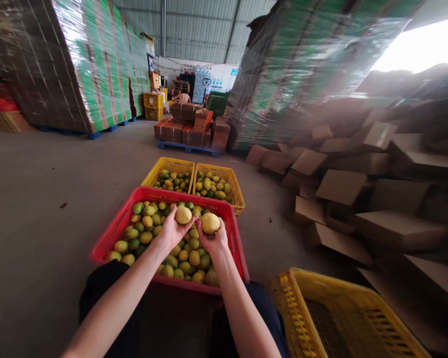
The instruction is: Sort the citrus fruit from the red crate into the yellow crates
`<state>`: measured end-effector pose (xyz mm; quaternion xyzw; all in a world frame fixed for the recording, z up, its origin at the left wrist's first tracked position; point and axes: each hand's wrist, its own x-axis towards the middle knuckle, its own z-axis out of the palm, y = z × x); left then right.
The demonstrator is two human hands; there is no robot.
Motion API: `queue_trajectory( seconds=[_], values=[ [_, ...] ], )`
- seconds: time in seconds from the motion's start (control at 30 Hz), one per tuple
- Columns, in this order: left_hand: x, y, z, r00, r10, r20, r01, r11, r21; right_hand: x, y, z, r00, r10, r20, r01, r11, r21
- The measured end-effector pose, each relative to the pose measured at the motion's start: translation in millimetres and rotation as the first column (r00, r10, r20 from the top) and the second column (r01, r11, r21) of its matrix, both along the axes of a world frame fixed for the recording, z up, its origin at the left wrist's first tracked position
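Observation:
My left hand (170, 232) is closed round a pale yellow lemon (183, 215), fingers curled beneath it. A second, similar lemon (210, 223) rests in my right hand (213, 241), gripped from below. Both hands are side by side, raised over a red plastic crate (236, 238) that sits between my knees. Inside that crate lie many lemons (146, 237), from green to yellow; my forearms hide some of them.
Two yellow crates (242, 204) of green and yellow fruit stand just beyond the red one. At lower right is another yellow crate (294, 298). Cardboard boxes (341, 186) are heaped on the right. Wrapped pallet stacks (108, 69) and a blue pallet (188, 147) of flattened cartons stand behind.

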<state>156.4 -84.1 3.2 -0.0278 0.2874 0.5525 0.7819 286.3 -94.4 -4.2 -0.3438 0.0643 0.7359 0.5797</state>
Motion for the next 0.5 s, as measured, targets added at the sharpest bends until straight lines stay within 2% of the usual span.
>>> queue_trajectory(
  seconds=[0.17,0.23,0.27,0.3,0.33,0.37,0.43,0.5],
  values=[
    [-3.4,-0.4,2.7,0.996,-0.084,-0.042,0.086,0.995,0.053,0.9,2.9,-2.8,0.998,0.013,0.062,-0.014,1.000,0.024],
    [-3.0,-0.4,3.5,0.986,-0.046,-0.162,0.062,0.994,0.094,-1.8,1.7,-1.7,0.980,-0.082,0.182,0.064,0.993,0.103],
    [-2.6,-0.8,3.8,0.965,0.032,-0.260,0.002,0.992,0.129,-3.5,0.1,-0.4,0.943,-0.171,0.287,0.121,0.975,0.184],
    [-2.4,-1.6,4.1,0.922,0.141,-0.359,-0.076,0.979,0.191,-5.2,-2.0,1.3,0.868,-0.282,0.410,0.166,0.941,0.295],
    [-2.3,-3.0,4.6,0.858,0.266,-0.440,-0.148,0.947,0.284,-6.5,-4.6,3.1,0.750,-0.399,0.527,0.178,0.890,0.421],
    [-2.7,-5.1,5.3,0.784,0.383,-0.489,-0.192,0.898,0.396,-7.3,-7.3,4.8,0.599,-0.509,0.618,0.145,0.828,0.541],
    [-4.3,-10.6,7.4,0.673,0.539,-0.507,-0.171,0.780,0.602,-6.8,-12.3,7.0,0.282,-0.677,0.680,-0.011,0.707,0.707],
    [-6.5,-17.0,9.7,0.615,0.604,-0.506,-0.092,0.693,0.715,-4.4,-15.2,6.9,0.043,-0.766,0.642,-0.176,0.627,0.759]
  ],
)
